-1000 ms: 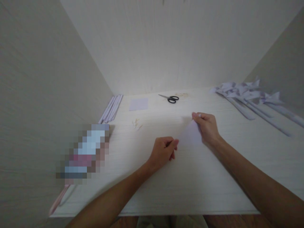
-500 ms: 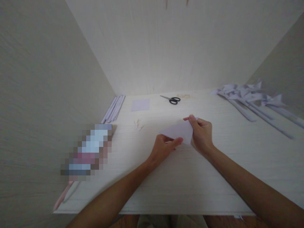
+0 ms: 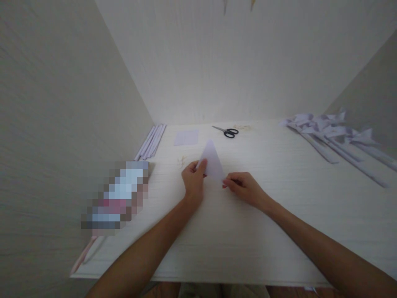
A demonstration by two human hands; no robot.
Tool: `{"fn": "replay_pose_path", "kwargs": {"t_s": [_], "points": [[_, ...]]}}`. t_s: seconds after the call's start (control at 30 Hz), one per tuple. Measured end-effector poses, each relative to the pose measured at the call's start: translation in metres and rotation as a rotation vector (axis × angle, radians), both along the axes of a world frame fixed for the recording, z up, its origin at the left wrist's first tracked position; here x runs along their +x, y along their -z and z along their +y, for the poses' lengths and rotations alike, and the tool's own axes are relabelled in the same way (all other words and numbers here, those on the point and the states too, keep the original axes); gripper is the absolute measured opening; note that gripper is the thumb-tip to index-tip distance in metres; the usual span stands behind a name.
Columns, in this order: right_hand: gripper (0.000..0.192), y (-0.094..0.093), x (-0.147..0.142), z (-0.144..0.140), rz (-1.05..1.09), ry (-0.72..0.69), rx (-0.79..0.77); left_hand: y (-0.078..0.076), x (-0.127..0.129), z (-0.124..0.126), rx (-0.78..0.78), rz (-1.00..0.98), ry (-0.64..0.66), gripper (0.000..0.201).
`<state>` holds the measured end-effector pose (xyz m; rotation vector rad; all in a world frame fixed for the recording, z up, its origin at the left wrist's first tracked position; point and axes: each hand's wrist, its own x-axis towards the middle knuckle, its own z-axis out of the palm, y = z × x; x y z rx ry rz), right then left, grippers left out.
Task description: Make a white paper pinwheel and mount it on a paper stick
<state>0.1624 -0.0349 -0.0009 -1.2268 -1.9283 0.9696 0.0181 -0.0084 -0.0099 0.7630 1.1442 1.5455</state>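
The folded paper triangle point(image 3: 212, 164) stands held between both hands just above the middle of the white bench point(image 3: 248, 231), its tip pointing away from the person. The left hand point(image 3: 194, 179) pinches its left lower corner between thumb and fingers; the right hand point(image 3: 243, 187) is closed on its right lower corner. Beyond the triangle, near the back wall, lie black-handled scissors point(image 3: 228, 131), and a flat pale square of paper point(image 3: 186, 137) lies beyond it and slightly to the left. Paper strips point(image 3: 151, 142) lie along the left wall, far left of the triangle. A heap of folded paper pieces with long tails point(image 3: 335, 132) lies well to its right. A blurred-out thing point(image 3: 116, 194) sits left of the triangle.
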Motion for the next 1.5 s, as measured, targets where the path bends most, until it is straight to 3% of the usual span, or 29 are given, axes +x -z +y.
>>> {"fn": "replay_pose_path", "kwargs": {"t_s": [0.17,0.33,0.5,0.63,0.7,0.8,0.87,1.0,1.2,1.5], "points": [[0.024,0.001,-0.013,-0.003,-0.045,0.165,0.118,-0.006,0.007,-0.005,0.033,-0.338,0.181,0.026],[0.021,-0.001,-0.021,-0.001,-0.112,0.039,0.115,-0.008,0.009,-0.01,-0.082,-0.337,0.308,0.019],[0.026,-0.006,-0.018,0.013,-0.281,-0.109,0.117,-0.008,0.003,-0.003,-0.087,-0.367,0.243,0.017],[0.033,-0.012,-0.003,0.049,-0.45,-0.24,0.197,-0.008,-0.001,0.006,-0.057,-0.358,0.143,0.019],[0.037,-0.016,0.008,0.08,-0.513,-0.074,0.261,-0.008,-0.002,0.007,-0.039,-0.315,0.141,0.02],[0.021,-0.02,0.023,0.128,-0.639,0.333,0.347,-0.009,-0.001,0.004,-0.034,-0.235,0.252,0.024],[0.017,-0.021,0.028,0.154,-0.771,0.431,0.32,-0.009,-0.001,0.0,-0.044,-0.193,0.316,0.023],[0.022,-0.019,0.029,0.178,-0.867,0.434,0.202,-0.01,-0.001,-0.001,-0.067,-0.155,0.34,0.02],[0.017,-0.019,0.023,0.182,-0.816,0.439,0.108,-0.008,-0.002,0.002,-0.059,-0.083,0.36,0.018],[0.008,-0.008,0.036,0.174,-0.367,0.534,-0.023,-0.009,-0.004,0.002,-0.059,-0.045,0.386,0.018]]}}
